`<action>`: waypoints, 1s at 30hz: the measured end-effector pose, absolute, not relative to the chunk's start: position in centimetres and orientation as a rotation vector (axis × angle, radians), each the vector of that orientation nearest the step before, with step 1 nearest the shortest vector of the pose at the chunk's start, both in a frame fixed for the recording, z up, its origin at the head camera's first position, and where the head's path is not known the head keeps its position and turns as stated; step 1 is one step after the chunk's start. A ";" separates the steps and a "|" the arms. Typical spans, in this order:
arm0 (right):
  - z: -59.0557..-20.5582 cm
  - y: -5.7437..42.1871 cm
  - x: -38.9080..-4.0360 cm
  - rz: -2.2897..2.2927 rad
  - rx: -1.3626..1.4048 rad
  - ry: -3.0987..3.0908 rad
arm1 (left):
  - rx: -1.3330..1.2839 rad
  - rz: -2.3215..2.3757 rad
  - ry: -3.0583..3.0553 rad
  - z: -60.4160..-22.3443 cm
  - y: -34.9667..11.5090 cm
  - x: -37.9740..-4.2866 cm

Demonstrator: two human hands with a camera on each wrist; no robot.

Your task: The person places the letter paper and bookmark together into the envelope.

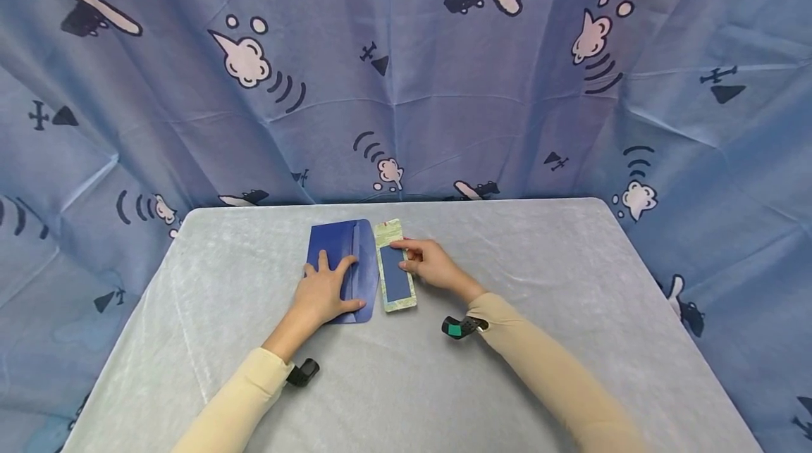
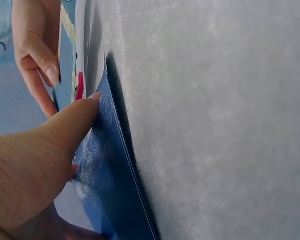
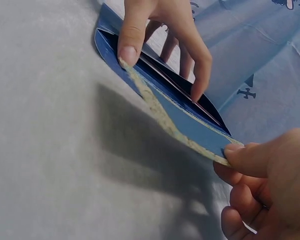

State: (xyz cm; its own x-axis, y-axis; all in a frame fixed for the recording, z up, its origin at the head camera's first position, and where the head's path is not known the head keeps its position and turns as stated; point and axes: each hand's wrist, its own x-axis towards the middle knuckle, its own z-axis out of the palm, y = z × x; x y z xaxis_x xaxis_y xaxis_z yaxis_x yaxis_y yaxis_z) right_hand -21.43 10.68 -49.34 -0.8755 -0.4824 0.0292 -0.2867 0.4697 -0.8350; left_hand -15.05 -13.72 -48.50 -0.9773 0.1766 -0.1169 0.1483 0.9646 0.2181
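A dark blue envelope (image 1: 331, 236) lies on the table with its flap (image 1: 368, 256) folded out to the right. My left hand (image 1: 317, 294) rests on it with fingers spread, the thumb on the flap side. Just right of the flap is a long narrow card (image 1: 397, 280) with a green patterned border and a blue panel. My right hand (image 1: 433, 264) pinches the card's right edge between thumb and forefinger. In the right wrist view the card (image 3: 192, 127) is lifted off the table and slightly bent, beside the gaping envelope mouth (image 3: 165, 75).
A pale grey cloth covers the table (image 1: 539, 263). Behind it hangs a blue curtain (image 1: 419, 72) printed with planes and clouds. Dark wrist devices (image 1: 303, 373) sit at both cuffs.
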 end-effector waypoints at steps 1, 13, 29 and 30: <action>-49.4 10.6 -21.4 -1.360 -0.671 2.507 | 0.248 0.314 2.978 -48.5 -13.7 -15.1; -49.9 9.4 -21.8 -1.364 -0.673 2.507 | 0.263 0.308 2.988 -48.3 -13.6 -15.2; -50.8 7.9 -22.1 -1.354 -0.749 2.539 | 0.247 0.300 2.974 -48.6 -13.6 -15.2; -50.8 7.8 -22.1 -1.351 -0.754 2.541 | 0.246 0.300 2.973 -48.6 -13.6 -15.2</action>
